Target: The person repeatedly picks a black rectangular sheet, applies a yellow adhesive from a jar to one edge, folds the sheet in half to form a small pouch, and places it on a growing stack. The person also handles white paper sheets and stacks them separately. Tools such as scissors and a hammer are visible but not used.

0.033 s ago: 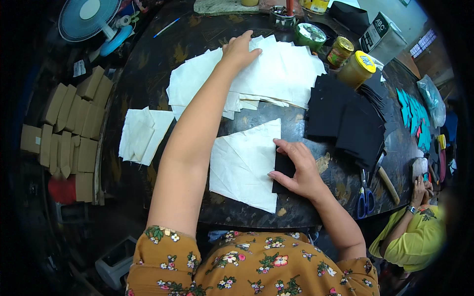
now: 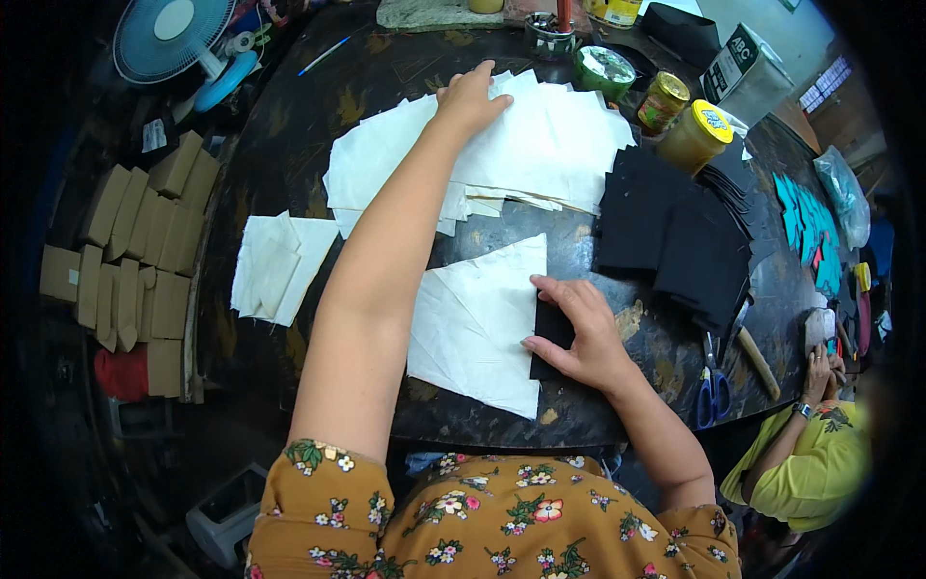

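Observation:
My left hand [image 2: 471, 102] reaches across to the far edge of a fanned spread of white cloth pieces [image 2: 550, 135]. It rests there with thumb and fingers apart. Close to me lies a single creased white piece [image 2: 477, 328], its right edge over a dark piece [image 2: 554, 328]. My right hand [image 2: 586, 338] rests on that dark piece, thumb and forefinger spread at the white piece's edge, the other fingers bent. Part of the dark piece is hidden under the hand and the white cloth. My left forearm covers part of the fanned spread.
Black pieces [image 2: 675, 232] are stacked at right, near scissors [image 2: 712, 391] and a wooden-handled tool [image 2: 757, 362]. Folded white cloth [image 2: 280, 265] lies left. Jars [image 2: 696, 135] and a can [image 2: 743, 72] stand behind. Cardboard boxes [image 2: 145, 241], a fan [image 2: 174, 39] and a co-worker [image 2: 810, 454] flank the table.

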The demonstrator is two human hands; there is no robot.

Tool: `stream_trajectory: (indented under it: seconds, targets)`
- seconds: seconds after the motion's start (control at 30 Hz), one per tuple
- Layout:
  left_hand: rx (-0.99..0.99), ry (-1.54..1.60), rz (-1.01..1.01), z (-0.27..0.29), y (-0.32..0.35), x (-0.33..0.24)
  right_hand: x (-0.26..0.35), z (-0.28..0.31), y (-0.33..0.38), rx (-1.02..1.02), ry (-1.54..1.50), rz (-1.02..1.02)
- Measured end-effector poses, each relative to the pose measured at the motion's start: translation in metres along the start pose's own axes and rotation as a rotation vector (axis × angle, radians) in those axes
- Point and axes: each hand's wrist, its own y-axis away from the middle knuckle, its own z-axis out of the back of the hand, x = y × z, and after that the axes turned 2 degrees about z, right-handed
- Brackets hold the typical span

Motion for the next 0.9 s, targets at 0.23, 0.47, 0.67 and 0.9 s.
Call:
stream_trajectory:
  seconds: [0.23,0.47,0.67,0.9]
  targets:
    - [0.086,0.229,-0.076,0.013,-0.011,-0.023,-0.011,-0.003,0.007,-0.039,-0.108,-0.064]
    - [0.039,0.613,-0.385,0.104,0.046,-0.066,-0.018,0.012,-0.013,-0.454,-0.174,-0.099]
    - [0.339,0.809,-0.669,0.191,0.128,-0.117,0.007,0.047,-0.064,-0.483,-0.050,0.111]
    - [0.167,0.852,-0.309,0.210,0.171,-0.077,0.062,0.026,-0.012,-0.232,-0.461,-0.158]
